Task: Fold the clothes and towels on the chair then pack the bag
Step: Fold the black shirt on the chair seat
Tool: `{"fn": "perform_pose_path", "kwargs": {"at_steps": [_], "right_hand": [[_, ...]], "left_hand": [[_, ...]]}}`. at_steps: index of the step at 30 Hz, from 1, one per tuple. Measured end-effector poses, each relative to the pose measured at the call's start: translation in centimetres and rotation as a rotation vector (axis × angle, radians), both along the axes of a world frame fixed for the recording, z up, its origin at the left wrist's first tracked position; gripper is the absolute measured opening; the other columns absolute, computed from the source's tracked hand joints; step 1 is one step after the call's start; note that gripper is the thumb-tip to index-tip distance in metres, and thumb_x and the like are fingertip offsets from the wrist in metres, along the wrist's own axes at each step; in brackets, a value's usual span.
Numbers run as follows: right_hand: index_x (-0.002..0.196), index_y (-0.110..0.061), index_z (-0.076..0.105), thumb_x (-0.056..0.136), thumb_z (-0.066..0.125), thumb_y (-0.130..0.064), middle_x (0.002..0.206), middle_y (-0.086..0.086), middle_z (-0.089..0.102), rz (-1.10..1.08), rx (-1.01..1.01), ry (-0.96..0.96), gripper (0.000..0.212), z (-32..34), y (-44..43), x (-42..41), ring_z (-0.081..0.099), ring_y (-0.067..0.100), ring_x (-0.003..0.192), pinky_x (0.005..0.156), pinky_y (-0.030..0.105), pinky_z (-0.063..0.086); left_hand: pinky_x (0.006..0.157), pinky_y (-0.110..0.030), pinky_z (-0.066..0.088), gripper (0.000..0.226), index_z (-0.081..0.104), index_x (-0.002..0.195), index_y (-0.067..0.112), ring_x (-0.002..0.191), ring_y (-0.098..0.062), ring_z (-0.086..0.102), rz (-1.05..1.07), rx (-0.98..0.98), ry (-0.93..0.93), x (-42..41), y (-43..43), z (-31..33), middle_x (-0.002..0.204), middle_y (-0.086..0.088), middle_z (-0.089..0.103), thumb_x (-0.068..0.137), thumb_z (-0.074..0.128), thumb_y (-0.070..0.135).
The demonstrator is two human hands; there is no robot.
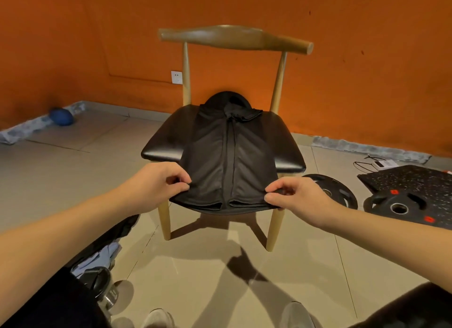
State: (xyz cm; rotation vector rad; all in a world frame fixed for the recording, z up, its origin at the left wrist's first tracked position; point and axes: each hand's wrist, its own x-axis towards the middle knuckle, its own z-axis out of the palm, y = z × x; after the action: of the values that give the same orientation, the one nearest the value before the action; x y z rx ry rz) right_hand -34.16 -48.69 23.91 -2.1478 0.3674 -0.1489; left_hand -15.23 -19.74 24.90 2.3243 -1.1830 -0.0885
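A black zip-up hooded jacket (227, 156) lies flat on the chair seat (161, 142), sleeves folded in, hood toward the chair back, hem hanging over the front edge. My left hand (156, 181) pinches the hem's left corner. At the right corner of the hem, my right hand (298, 198) pinches the fabric too. An open dark bag (107, 249) with pale blue cloth inside lies on the floor at the lower left, partly hidden by my left forearm.
The wooden chair stands against an orange wall. Black weight plates (332, 188) and a speckled mat (411, 181) lie on the floor to the right. A blue ball (61, 116) sits far left. A dumbbell (105, 288) lies near my feet.
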Motion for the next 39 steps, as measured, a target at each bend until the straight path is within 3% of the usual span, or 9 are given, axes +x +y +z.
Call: {"fn": "perform_pose_path", "kwargs": {"at_steps": [3,5,9,13,18,22,28,36,39], "right_hand": [[0.117,-0.032,0.065,0.077,0.090,-0.024,0.099,-0.001,0.072,0.106,-0.059,0.113,0.048,0.3,-0.2,-0.6,0.071,0.012,0.082,0.078,0.024,0.059],[0.115,-0.028,0.063,0.080,0.086,-0.012,0.099,-0.005,0.068,0.122,-0.132,0.068,0.044,0.1,0.1,-0.7,0.068,0.005,0.083,0.074,0.017,0.055],[0.099,-0.035,0.069,0.089,0.077,-0.015,0.096,-0.014,0.061,0.048,-0.421,-0.116,0.023,-0.4,-0.5,0.1,0.056,0.000,0.091,0.079,0.018,0.049],[0.104,-0.030,0.076,0.091,0.075,-0.020,0.111,-0.014,0.049,0.069,-0.650,-0.185,0.017,-1.0,-1.5,0.3,0.046,0.000,0.109,0.091,0.012,0.043],[0.099,-0.031,0.075,0.091,0.072,-0.021,0.145,-0.018,0.049,0.240,-0.749,-0.248,0.013,0.5,-2.3,-0.6,0.028,-0.002,0.145,0.120,0.035,0.029],[0.095,-0.041,0.067,0.090,0.065,-0.027,0.134,-0.025,0.061,0.293,-0.570,-0.241,0.015,2.3,-2.1,-1.3,0.043,-0.004,0.139,0.117,0.038,0.039],[0.089,-0.061,0.064,0.089,0.063,-0.002,0.118,-0.021,0.071,0.277,-0.312,-0.237,0.059,4.4,-1.5,-2.1,0.062,0.004,0.122,0.107,0.035,0.049],[0.086,-0.017,0.071,0.094,0.060,-0.002,0.088,0.007,0.072,0.118,-0.021,-0.323,0.020,6.9,-4.3,3.0,0.070,0.025,0.088,0.080,0.052,0.057],[0.078,-0.013,0.060,0.096,0.058,-0.003,0.074,0.007,0.058,0.062,0.039,-0.303,0.021,7.6,-5.9,6.6,0.057,0.020,0.074,0.072,0.040,0.045]], "left_hand": [[0.087,-0.019,0.048,0.041,0.061,0.113,0.040,0.099,0.002,0.052,-0.105,0.140,-0.042,0.1,0.1,-0.8,0.106,0.021,0.054,0.079,0.080,0.053],[0.091,-0.016,0.042,0.057,0.050,0.124,0.041,0.104,0.000,0.042,-0.170,0.278,-0.200,0.3,-0.1,-1.6,0.114,0.021,0.044,0.078,0.082,0.051],[0.083,-0.025,0.048,0.035,0.062,0.116,0.032,0.098,-0.010,0.047,-0.193,0.265,-0.537,0.4,-0.8,-2.6,0.107,0.011,0.051,0.086,0.077,0.025],[0.071,-0.027,0.050,0.012,0.075,0.097,0.030,0.086,-0.011,0.050,-0.132,0.177,-0.642,0.1,-0.9,-1.1,0.091,0.011,0.051,0.085,0.074,0.034],[0.093,-0.034,0.046,0.010,0.075,0.095,0.039,0.111,-0.013,0.048,-0.192,0.196,-0.703,-0.5,-0.4,0.3,0.111,0.015,0.056,0.088,0.068,0.041],[0.110,-0.025,0.037,0.026,0.072,0.105,0.038,0.131,-0.002,0.036,-0.310,0.276,-0.546,-2.0,0.1,1.8,0.133,0.022,0.050,0.094,0.049,0.043],[0.097,-0.024,0.045,0.012,0.061,0.103,0.033,0.114,0.003,0.051,-0.410,0.379,-0.185,-4.7,-0.3,4.6,0.136,0.027,0.049,0.098,0.051,0.036],[0.089,-0.052,0.053,0.022,0.070,0.102,0.033,0.091,-0.018,0.065,-0.295,0.145,0.217,1.1,-3.5,8.9,0.099,0.006,0.068,0.099,0.056,0.017],[0.092,-0.054,0.052,0.029,0.075,0.100,0.022,0.094,-0.026,0.067,-0.223,0.027,0.369,4.6,-5.7,10.2,0.098,-0.005,0.071,0.095,0.051,0.006]]}}
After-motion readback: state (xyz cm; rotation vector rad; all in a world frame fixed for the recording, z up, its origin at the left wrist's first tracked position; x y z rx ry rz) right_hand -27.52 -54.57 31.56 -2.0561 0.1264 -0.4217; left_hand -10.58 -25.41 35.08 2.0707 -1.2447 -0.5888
